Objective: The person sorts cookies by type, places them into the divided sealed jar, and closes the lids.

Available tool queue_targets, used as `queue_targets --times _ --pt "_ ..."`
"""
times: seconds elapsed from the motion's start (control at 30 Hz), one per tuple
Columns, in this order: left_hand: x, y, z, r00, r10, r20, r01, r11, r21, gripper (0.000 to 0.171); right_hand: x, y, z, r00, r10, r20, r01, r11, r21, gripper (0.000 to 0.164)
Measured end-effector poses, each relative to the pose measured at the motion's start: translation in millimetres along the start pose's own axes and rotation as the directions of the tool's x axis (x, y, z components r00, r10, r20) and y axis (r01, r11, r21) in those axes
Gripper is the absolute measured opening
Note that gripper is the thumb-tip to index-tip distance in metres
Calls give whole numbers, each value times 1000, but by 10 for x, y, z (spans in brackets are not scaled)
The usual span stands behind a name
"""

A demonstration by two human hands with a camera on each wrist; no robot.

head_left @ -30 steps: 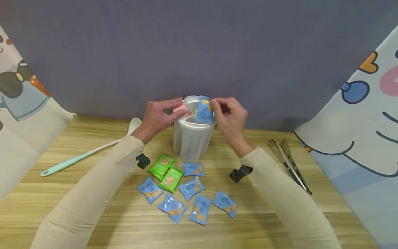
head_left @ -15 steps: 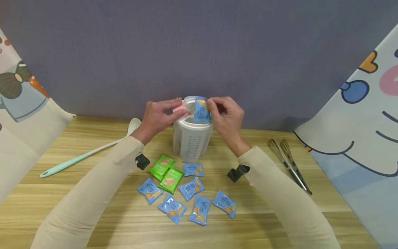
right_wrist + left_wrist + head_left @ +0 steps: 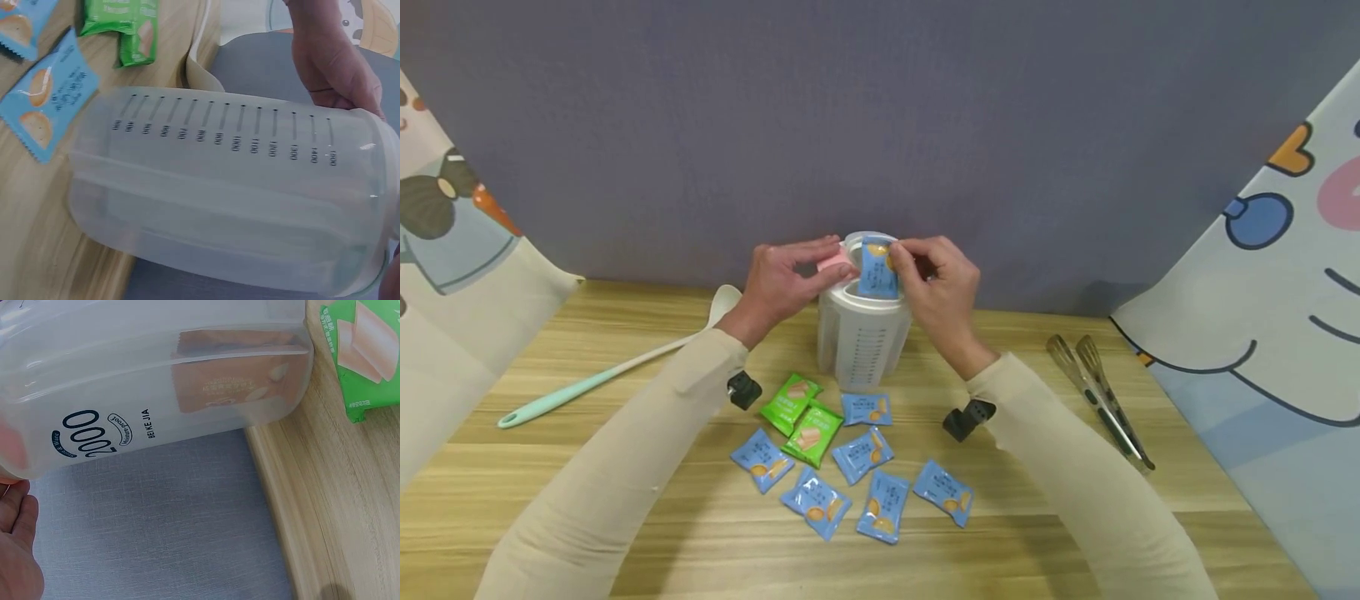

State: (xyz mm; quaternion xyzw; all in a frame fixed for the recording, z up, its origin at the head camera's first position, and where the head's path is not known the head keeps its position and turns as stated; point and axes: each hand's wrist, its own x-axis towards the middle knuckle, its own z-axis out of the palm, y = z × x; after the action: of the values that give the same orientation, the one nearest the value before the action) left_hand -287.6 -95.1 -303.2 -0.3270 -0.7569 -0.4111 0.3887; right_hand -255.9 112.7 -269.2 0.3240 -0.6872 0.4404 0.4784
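A tall translucent container (image 3: 865,342) with a white rim and measuring marks stands upright at the back of the table. My left hand (image 3: 782,282) holds its rim on the left, thumb and fingers around a pink part of the lid (image 3: 832,257). Between thumb and fingertips, my right hand (image 3: 946,283) pinches a blue snack packet (image 3: 877,271) upright at the container's opening, its lower end at the front section. Through the wall in the left wrist view, an orange-brown packet (image 3: 231,384) shows at the bottom of the container.
In front of the container lie two green wafer packets (image 3: 812,433) and several blue snack packets (image 3: 883,504). A long spoon (image 3: 587,383) with a mint handle lies left, metal tongs (image 3: 1101,400) right. A grey partition (image 3: 880,125) rises close behind.
My right hand has moved left and the blue packet with it, from the rim's right side to over the front opening. The left hand has stayed in place.
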Motion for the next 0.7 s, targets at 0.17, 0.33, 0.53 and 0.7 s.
queue_targets --times 0.17,0.33,0.53,0.7 --pt "2 6 7 1000 3 2 -3 1000 5 35 -14 -144 -72 1000 -16 19 15 999 29 7" --pt "9 1 -4 1000 10 2 -10 1000 5 35 -30 -151 -166 998 8 66 -13 996 88 8" --pt "6 -8 -23 1000 11 -5 -11 1000 -6 35 -93 -95 -235 978 62 198 -97 979 177 6" --pt "9 -7 -31 1000 4 -6 -4 1000 -2 35 -116 -81 -256 969 89 232 -137 970 202 6"
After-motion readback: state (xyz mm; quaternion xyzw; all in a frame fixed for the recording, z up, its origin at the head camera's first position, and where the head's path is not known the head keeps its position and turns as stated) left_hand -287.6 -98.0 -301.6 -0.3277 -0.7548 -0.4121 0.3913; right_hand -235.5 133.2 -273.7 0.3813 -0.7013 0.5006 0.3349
